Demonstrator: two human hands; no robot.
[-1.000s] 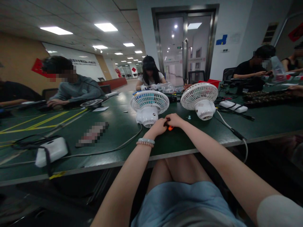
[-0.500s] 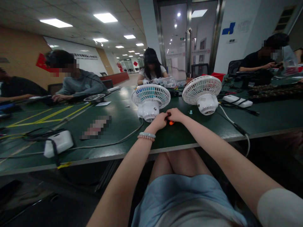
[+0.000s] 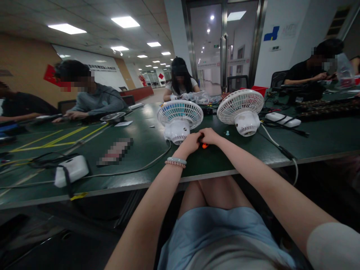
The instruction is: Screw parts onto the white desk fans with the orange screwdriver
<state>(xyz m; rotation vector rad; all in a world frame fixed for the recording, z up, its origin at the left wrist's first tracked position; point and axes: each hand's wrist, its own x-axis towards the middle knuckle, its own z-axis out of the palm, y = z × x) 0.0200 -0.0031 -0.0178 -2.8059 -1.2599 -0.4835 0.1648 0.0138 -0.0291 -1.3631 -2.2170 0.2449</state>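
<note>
My left hand and my right hand meet over the table between two white fans. Both have their fingers bent and closed around a small dark item, too hidden to name. Just below the fingertips shows a small orange object; whether it is held or lies on the table I cannot tell. The left fan, its grille tilted upward, stands right behind my left hand. Farther right stands the other fan, apart from my right hand. A small light-blue piece lies between that fan and my right hand.
On the green table a white cable box and a blurred-out flat item lie to the left. A white adapter with black cable rests at right. Several co-workers sit around, one directly opposite.
My hands stay together in almost the same spot, with only a slight shift of the view. At the left, the co-worker in grey has moved their hands a little.
</note>
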